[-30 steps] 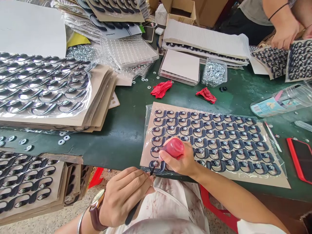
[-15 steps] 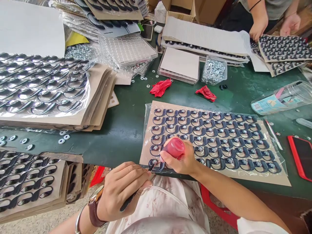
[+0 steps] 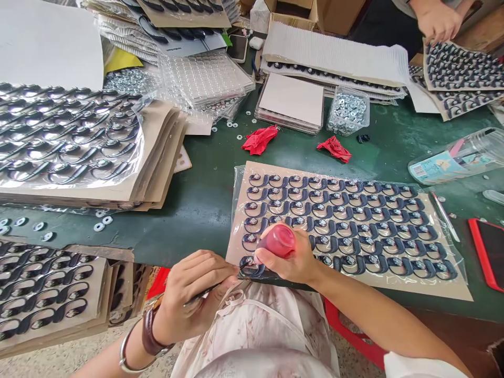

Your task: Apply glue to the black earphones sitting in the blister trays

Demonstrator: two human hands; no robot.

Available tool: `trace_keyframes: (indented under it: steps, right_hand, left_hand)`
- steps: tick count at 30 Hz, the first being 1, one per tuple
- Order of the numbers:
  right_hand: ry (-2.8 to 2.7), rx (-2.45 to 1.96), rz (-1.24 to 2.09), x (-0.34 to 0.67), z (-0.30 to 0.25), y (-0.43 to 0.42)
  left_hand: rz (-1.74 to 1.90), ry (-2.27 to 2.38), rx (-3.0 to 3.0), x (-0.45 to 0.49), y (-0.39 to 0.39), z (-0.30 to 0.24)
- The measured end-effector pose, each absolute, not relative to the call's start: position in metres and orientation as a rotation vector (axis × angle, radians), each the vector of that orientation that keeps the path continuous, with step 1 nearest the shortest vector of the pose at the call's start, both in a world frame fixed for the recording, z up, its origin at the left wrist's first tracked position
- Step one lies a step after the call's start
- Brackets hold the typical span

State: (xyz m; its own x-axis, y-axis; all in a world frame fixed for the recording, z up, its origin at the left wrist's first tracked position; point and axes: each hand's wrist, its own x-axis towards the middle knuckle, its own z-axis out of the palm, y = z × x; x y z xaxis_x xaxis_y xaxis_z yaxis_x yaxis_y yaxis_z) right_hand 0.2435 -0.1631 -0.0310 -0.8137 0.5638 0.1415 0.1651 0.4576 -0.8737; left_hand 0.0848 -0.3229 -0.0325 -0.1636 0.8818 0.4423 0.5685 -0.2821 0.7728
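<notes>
A cardboard sheet under clear film lies on the green table, covered with rows of dark hook-shaped parts with shiny round centres. My right hand rests on its near-left corner, closed round a small red bottle. My left hand, wearing a brown-strapped watch, is closed on a thin dark tool whose tip points at the nearest corner part.
Stacks of similar filled sheets sit at the left and lower left. Loose washers, two red rags, a tub of washers, a plastic jar and a red phone lie around. Another person's hand handles sheets at far right.
My left hand has rotated, so the tool lies flatter and points right. The other person's hands moved up and back, and their sheets now lie on the table.
</notes>
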Motion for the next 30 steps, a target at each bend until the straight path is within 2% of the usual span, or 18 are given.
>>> trace_keyframes:
  steps: [7, 12, 18, 25, 30]
  right_hand:
    - [-2.226, -0.558, 1.305, 0.243, -0.033, -0.165]
    - [-1.962, -0.707, 1.673, 0.251, -0.005, -0.156]
    - [-1.714, -0.814, 1.818, 0.271, 0.022, -0.121]
    - [-1.618, -0.888, 1.839, 0.294, 0.007, -0.109]
    - [-1.676, -0.912, 1.855, 0.289, -0.004, -0.123]
  left_hand:
    - [1.405, 1.675, 1.677, 0.080, -0.318, -0.030]
    - [1.415, 1.666, 1.782, 0.082, -0.322, -0.032]
    - [1.402, 1.723, 1.902, 0.094, -0.323, -0.029]
    - [1.472, 1.713, 2.017, 0.096, -0.325, -0.008]
    - [1.315, 1.634, 2.277, 0.112, -0.316, -0.011]
